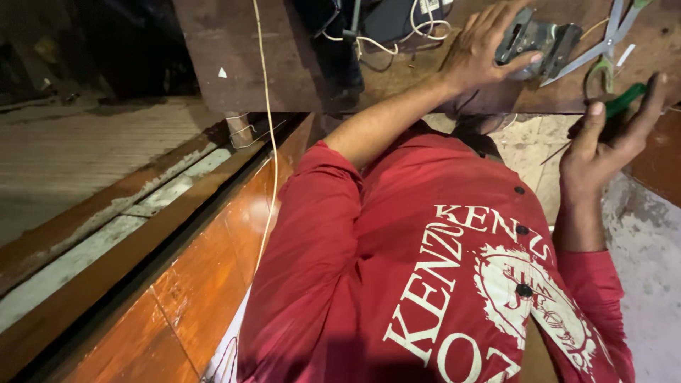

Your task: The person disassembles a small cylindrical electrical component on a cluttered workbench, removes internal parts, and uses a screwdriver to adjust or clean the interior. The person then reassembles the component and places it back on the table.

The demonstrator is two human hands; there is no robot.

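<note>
Fingers of left hand closed around grey metal device near table edge beside scissors, right hand gripping green-handled tool; best steadied firmly before working.

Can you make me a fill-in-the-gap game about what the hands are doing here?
1. The left hand rests on a dark grey metal ____ part lying on the brown wooden board.
2. The right hand holds a thin tool with a ____ handle.
3. The pair of ____ beside the metal part lies open on the board.
4. The sleeves of the person's shirt are ____.

Missing words: machine; green; scissors; red
</note>
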